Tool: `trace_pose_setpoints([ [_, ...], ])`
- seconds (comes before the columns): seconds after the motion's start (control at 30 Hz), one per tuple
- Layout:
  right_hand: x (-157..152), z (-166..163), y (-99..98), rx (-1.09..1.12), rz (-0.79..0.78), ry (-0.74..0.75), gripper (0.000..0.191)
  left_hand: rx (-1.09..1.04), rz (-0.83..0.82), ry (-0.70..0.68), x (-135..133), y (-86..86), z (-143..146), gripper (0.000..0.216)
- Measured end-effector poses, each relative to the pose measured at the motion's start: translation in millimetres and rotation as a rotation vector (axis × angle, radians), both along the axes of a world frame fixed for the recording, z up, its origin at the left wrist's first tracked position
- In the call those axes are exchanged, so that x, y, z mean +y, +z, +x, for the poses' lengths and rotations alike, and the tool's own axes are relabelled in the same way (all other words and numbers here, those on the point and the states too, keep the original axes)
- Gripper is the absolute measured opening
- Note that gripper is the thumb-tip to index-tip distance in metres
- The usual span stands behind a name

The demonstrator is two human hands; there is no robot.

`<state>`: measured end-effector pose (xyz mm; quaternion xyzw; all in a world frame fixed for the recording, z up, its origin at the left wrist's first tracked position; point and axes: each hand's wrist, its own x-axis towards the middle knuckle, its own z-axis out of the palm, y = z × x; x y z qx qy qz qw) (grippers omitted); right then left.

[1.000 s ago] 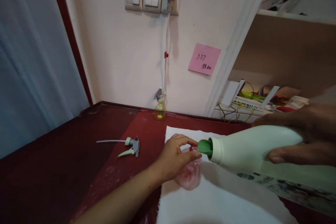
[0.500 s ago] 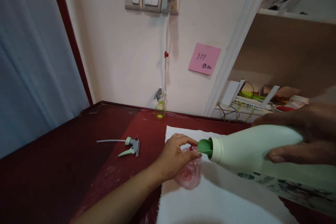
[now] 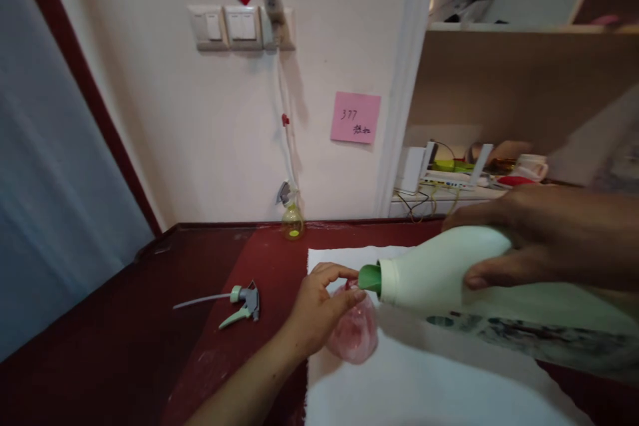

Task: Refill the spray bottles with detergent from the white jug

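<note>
My left hand (image 3: 315, 309) is closed round the neck of a small clear pink bottle (image 3: 353, 334) that stands on a white cloth (image 3: 409, 379). My right hand (image 3: 544, 236) grips a large pale green bottle (image 3: 449, 273) held on its side. Its green spout (image 3: 369, 277) sits right at the mouth of the pink bottle. Whether liquid flows cannot be made out.
A grey and green trigger sprayer head (image 3: 239, 299) with its tube lies on the dark red table (image 3: 124, 339) to the left. A small yellow spray bottle (image 3: 292, 221) stands by the wall. A shelf (image 3: 464, 180) with cables and clutter is at the back right.
The view has swung right and slightly up, so everything sits further left in the picture. Both hands keep their hold and the spout stays at the pink bottle's mouth.
</note>
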<state>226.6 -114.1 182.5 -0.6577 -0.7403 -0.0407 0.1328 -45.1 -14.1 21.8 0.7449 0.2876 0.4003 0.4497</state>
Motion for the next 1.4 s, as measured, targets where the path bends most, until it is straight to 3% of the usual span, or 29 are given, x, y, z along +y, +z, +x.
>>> trace_pose_setpoints([
  [0.1,-9,-2,-6.7,0.083,-0.233,0.057,0.020,0.025,-0.005,0.000,1,-0.2,0,0.020],
  [0.2,-17,3,-15.9,0.232,-0.223,0.017,0.017,0.014,-0.028,-0.006,3,-5.7,0,0.022],
  [0.3,-21,11,-22.6,0.359,-0.122,-0.044,0.024,0.015,-0.046,0.001,6,-10.9,0,0.026],
  [0.5,-16,29,-34.2,0.575,0.235,-0.144,0.042,0.038,-0.062,0.022,10,-11.5,-2,0.030],
  [0.73,13,26,-76.8,0.968,0.505,-0.179,0.043,0.054,-0.073,0.064,12,-12.3,-2,0.037],
  [0.87,35,15,-104.8,1.160,0.559,-0.179,0.051,0.073,-0.070,0.076,13,-11.5,-3,0.039],
  [1.13,64,9,-154.4,1.308,0.604,-0.180,0.060,0.055,-0.067,0.108,14,-12.6,-1,0.040],
  [1.4,61,10,-167.8,1.202,0.626,-0.227,0.055,0.154,0.186,0.125,9,-3.7,-3,0.030],
])
